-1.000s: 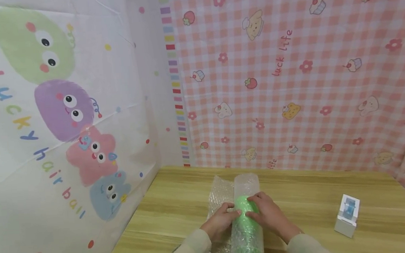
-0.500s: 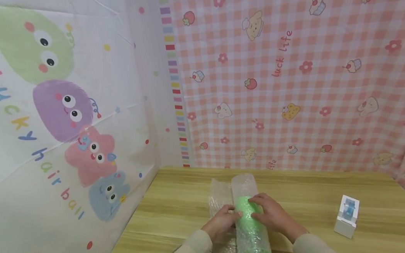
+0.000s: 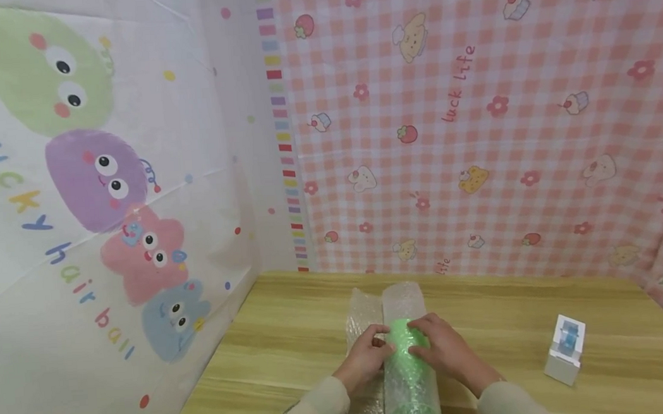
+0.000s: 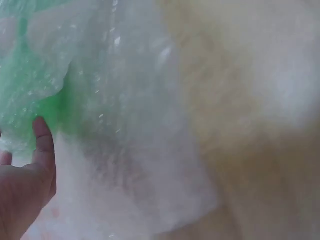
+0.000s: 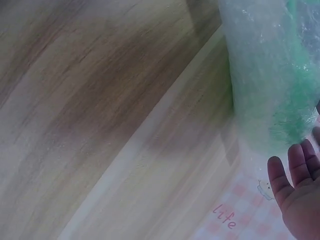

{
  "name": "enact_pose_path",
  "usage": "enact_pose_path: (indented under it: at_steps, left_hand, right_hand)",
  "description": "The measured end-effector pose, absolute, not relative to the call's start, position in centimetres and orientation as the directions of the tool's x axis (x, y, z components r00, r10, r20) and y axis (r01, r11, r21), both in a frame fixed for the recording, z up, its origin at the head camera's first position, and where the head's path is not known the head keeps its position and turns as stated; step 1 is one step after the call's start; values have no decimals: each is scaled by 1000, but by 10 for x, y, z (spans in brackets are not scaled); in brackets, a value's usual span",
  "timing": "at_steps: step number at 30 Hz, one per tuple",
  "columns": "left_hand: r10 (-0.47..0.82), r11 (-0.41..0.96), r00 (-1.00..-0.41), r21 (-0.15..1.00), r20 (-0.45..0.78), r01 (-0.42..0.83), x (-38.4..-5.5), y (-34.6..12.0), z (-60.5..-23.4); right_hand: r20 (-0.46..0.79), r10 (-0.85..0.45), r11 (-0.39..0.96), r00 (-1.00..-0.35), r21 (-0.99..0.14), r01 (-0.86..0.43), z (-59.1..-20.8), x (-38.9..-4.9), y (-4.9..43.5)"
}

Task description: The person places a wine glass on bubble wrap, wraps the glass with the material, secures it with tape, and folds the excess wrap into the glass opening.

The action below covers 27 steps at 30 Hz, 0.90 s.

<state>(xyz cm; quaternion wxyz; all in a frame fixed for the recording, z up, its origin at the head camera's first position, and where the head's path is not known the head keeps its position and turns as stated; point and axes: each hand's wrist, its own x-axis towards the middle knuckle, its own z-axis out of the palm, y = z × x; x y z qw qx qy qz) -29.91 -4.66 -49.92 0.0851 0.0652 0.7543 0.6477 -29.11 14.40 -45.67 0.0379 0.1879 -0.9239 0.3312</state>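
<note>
In the head view, a green object [image 3: 403,334] lies in a tube of clear bubble wrap [image 3: 403,299] on the table; its exact kind is hidden by the wrap. A loose flap of the same bubble wrap [image 3: 360,306] spreads to the left. My left hand [image 3: 365,358] pinches the roll's left side with bent fingers and thumb. From the right, my right hand [image 3: 445,351] holds the roll, fingers and thumb over its top. The left wrist view shows the left hand [image 4: 27,187] beside the wrap's edge; the right wrist view shows fingers [image 5: 299,162] against the wrapped end.
A small white box-like holder with a blue part [image 3: 566,348] stands on the wood-patterned table [image 3: 498,317] to the right. A pink checked cloth [image 3: 465,148] hangs behind the table, and a white cartoon sheet [image 3: 205,196] on the left. A dark item partly shows by the left sleeve.
The wrapped roll has shifted slightly to the right at its near end, with both hands still on it. The left fingers have lifted a little higher along its edge.
</note>
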Motion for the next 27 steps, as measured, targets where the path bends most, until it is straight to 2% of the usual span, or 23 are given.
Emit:
enact_pose_path:
  at_steps: [5,11,16,22,27]
  left_hand:
    - [245,223,-966,974,-79,-23,-296,-46,-488]
    - [237,353,-968,936,-78,11,-297,-46,-483]
    - [228,326,-969,945,-95,-15,-297,-47,-481]
    - [214,306,-969,951,-119,-49,-297,-47,-481]
    - [219,273,-966,959,-138,-75,-297,-48,-482]
  right_hand:
    - [178,-305,708,-936,-615,-347,-456,-292,148]
    - [217,-353,715,-910,-565,-412,-459,-293,149]
    - [211,-380,706,-901,-563,-429,-460,-292,149]
    - [203,-314,686,-928,-627,-369,-459,-289,146]
    - [211,-291,694,-933,-625,-358,-462,-287,145]
